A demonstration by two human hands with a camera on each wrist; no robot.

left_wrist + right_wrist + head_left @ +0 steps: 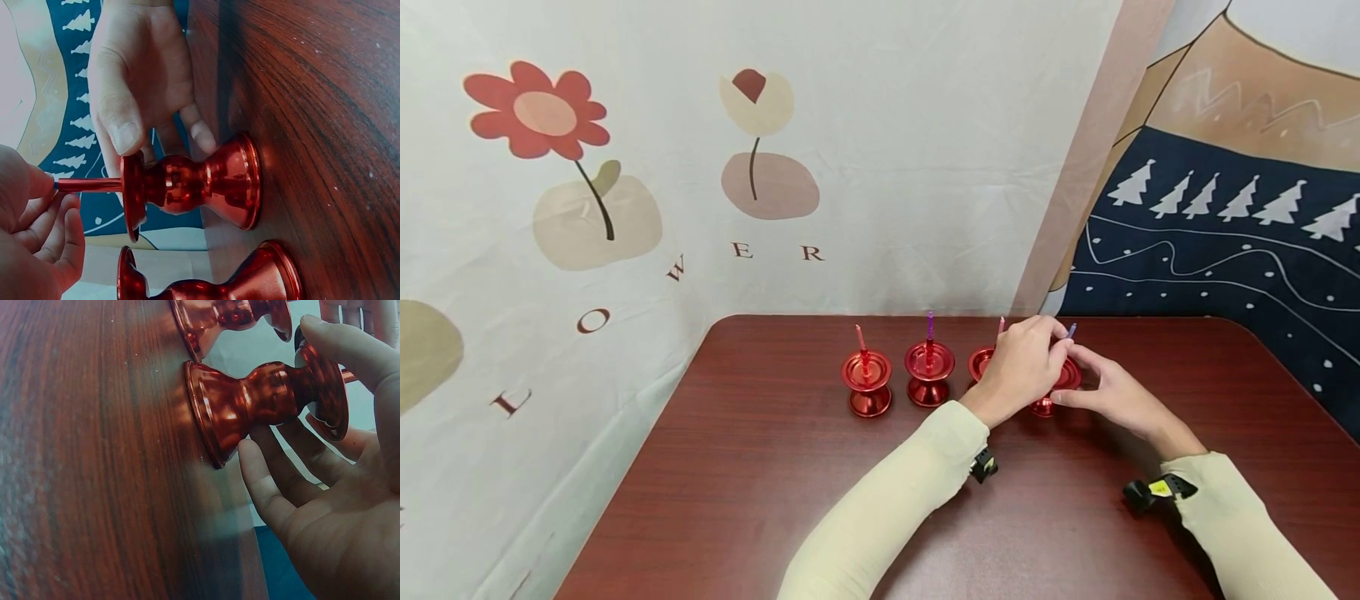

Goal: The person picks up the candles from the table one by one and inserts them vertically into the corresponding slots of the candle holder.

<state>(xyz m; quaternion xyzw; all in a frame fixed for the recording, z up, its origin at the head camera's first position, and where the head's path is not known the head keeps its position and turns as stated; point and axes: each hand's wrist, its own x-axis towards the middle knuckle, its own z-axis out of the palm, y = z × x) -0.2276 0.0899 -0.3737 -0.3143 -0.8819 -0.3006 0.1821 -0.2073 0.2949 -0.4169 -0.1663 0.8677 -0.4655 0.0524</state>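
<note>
A shiny red candle holder (pixel 178 184) stands on the table at the right end of a row, its dish partly behind my hands in the head view. My left hand (pixel 1026 358) pinches a slim blue candle (pixel 1072 331) at the mouth of the holder's thin tube (pixel 90 185). From the other side, my right hand (pixel 1116 392) grips the dish of that holder, thumb (pixel 331 337) over the rim and the other fingers spread below and around it. Most of the blue candle is hidden by the left fingers and the tube.
To the left stand matching red holders, one with a pink-red candle (pixel 861 337) and one with a purple candle (pixel 931 325). A third holder (pixel 981 361) with a pink candle (pixel 1001 324) is partly behind my left wrist. Printed cloth (pixel 887 167) hangs behind the brown table (pixel 737 467).
</note>
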